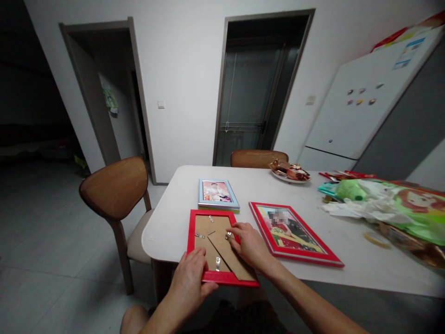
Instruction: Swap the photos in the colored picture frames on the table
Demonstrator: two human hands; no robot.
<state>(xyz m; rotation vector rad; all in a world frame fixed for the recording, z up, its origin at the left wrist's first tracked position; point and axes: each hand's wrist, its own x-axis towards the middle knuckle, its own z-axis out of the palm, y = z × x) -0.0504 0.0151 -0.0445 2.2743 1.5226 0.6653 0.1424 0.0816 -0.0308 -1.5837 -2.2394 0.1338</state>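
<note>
A red picture frame [193, 232] lies face down at the table's near edge, its brown backing board [205, 225] and several metal clips showing. My left hand [191, 273] grips the frame's lower left corner, thumb at the bottom edge. My right hand [248, 243] has its bent fingers on the metal clip [228, 235] at the right side of the backing. A brown stand flap [236, 264] slants across the board to the lower right. Beyond it is a blue picture frame [236, 202], face up. To the right lies a larger red frame [309, 254], also face up.
On the white table [167, 232] are a plate [290, 179] with wrapped items at the back and green and white plastic packaging [389, 199] at the right, beside a tape roll [376, 240]. Brown chairs stand at the left [118, 188] and the far side [257, 158].
</note>
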